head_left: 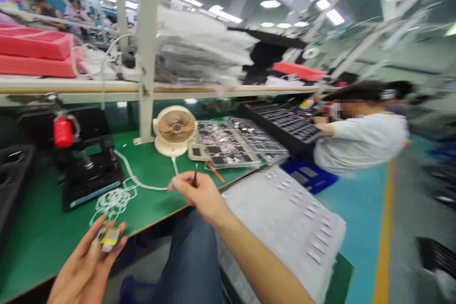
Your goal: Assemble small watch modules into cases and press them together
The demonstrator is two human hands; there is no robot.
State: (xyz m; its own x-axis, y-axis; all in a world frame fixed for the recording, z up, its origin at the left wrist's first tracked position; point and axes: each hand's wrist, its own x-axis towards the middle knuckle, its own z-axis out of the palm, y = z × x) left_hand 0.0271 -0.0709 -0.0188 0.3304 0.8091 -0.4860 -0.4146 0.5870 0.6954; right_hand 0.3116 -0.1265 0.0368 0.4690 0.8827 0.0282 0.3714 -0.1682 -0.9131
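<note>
- Your left fingers [89, 240] in the head view are clamped on a small yellow-and-silver part [110, 238], close to the front edge of the green surface [153, 216].
- Your right fingers [183, 185] are closed around dark tweezers [195, 175], tip upward; they meet the end of a white cable [144, 185], though you cannot tell whether they pinch it.
- Just beyond your left hand lies a tangle of thin white cord [114, 200], with a black fixture [90, 178] with a red handle [63, 131] behind it.
- Past your right hand stand a cream fan [175, 128] and clear trays [228, 145] of parts.
- To your right, a white sheet [281, 228] carries rows of small pieces; beyond it sits a co-worker [363, 140].
</note>
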